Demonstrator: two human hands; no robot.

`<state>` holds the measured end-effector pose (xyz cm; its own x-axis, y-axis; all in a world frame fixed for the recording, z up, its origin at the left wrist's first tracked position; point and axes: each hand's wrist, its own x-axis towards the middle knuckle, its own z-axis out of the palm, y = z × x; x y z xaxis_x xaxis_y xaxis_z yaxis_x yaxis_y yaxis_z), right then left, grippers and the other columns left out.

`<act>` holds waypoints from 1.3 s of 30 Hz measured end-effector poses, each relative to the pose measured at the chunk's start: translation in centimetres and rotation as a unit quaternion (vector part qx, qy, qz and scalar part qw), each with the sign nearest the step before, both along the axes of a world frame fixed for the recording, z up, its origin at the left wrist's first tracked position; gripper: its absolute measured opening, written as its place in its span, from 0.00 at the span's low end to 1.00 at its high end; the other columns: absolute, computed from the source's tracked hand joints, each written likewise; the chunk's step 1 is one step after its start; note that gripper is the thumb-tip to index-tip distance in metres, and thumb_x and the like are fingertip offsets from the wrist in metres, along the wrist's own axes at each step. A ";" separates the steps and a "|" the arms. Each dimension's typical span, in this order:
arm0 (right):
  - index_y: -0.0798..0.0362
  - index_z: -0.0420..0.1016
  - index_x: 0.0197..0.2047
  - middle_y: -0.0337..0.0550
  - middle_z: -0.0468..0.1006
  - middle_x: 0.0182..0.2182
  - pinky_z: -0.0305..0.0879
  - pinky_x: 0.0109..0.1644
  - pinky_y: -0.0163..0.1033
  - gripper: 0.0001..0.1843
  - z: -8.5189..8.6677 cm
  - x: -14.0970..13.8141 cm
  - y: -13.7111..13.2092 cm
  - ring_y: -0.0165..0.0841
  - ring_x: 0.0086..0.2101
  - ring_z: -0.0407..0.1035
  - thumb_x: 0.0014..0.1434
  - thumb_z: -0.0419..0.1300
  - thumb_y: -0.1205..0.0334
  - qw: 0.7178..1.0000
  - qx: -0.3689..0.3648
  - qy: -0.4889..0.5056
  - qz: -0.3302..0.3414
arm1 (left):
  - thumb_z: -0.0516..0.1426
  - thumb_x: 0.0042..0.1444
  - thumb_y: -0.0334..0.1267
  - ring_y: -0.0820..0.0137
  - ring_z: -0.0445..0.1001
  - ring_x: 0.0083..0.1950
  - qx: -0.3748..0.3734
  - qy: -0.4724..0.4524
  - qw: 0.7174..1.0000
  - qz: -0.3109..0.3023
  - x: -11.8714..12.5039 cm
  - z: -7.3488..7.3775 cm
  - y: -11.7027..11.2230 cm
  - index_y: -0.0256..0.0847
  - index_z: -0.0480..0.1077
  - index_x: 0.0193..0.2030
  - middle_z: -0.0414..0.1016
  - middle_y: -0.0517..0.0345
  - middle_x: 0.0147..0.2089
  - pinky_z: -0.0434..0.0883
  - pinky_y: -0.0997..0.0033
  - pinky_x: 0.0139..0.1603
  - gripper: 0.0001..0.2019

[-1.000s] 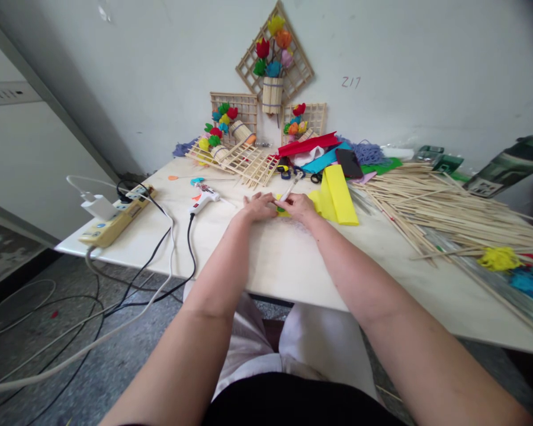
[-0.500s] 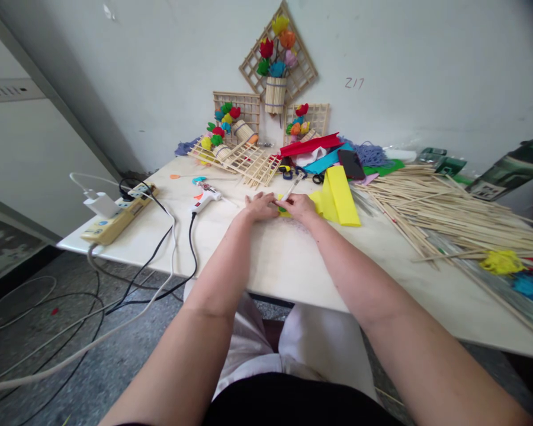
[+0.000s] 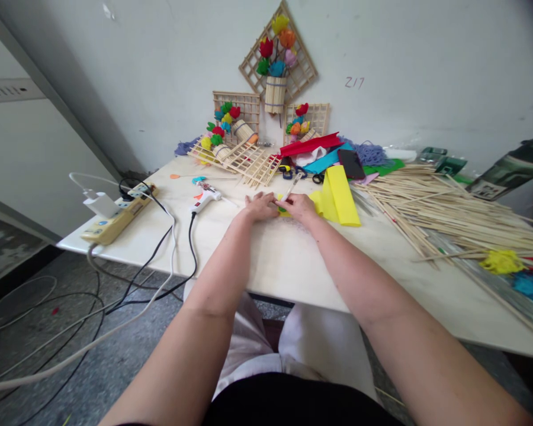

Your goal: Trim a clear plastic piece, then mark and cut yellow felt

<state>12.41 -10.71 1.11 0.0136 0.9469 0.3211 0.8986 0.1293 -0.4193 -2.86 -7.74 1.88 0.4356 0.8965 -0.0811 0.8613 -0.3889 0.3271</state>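
My left hand [image 3: 258, 207] and my right hand [image 3: 299, 206] meet on the white table [image 3: 284, 260], fingers curled together around a small yellow piece with a green bit [image 3: 283, 210]. A thin pale stick [image 3: 289, 190] pokes up from between the fingers toward the back. What exactly each hand grips is too small to make out. A folded yellow sheet [image 3: 340, 195] lies just right of my right hand. A white glue gun [image 3: 204, 198] rests left of my left hand.
A power strip [image 3: 115, 216] with plugs and trailing cables sits at the left edge. A big pile of thin wooden sticks [image 3: 448, 213] covers the right side. Lattice frames with colourful flowers [image 3: 240, 148], coloured sheets, scissors [image 3: 293, 173] and a dark phone [image 3: 349, 163] crowd the back.
The view shifted slightly a second ago; since then the hands stay pressed together in the same spot with no visible movement.
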 end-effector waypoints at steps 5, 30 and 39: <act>0.49 0.79 0.36 0.43 0.80 0.29 0.57 0.29 0.33 0.22 0.0 0.0 -0.1 0.34 0.30 0.71 0.52 0.55 0.42 1.000 -0.001 0.014 0.012 | 0.53 0.47 0.49 0.58 0.41 0.69 -0.003 0.006 1.000 0.000 0.0 0.3 -0.3 0.55 0.58 0.57 0.50 0.63 0.68 0.35 0.39 0.63 0.28; 0.50 0.76 0.43 0.47 0.79 0.36 0.58 0.33 0.34 0.21 0.1 -0.1 0.2 0.36 0.36 0.71 0.58 0.49 0.47 0.998 -0.025 -0.045 -0.033 | 0.54 0.48 0.52 0.57 0.55 0.63 0.062 -0.080 0.992 0.069 0.8 -0.4 -0.6 0.50 0.68 0.41 0.69 0.57 0.54 0.38 0.33 0.60 0.16; 0.50 0.76 0.41 0.47 0.79 0.36 0.59 0.33 0.35 0.23 0.4 -0.3 0.1 0.36 0.36 0.71 0.58 0.49 0.44 0.998 -0.027 -0.036 -0.033 | 0.54 0.48 0.52 0.58 0.54 0.64 0.060 -0.070 0.993 0.068 0.7 -0.4 -0.7 0.50 0.67 0.45 0.67 0.56 0.56 0.39 0.36 0.61 0.18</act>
<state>12.12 -10.60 1.46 0.0560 0.9609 0.2711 0.9324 0.0468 -0.3583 -2.12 -8.43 1.48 0.3089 0.9475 0.0821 0.8580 -0.3149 0.4057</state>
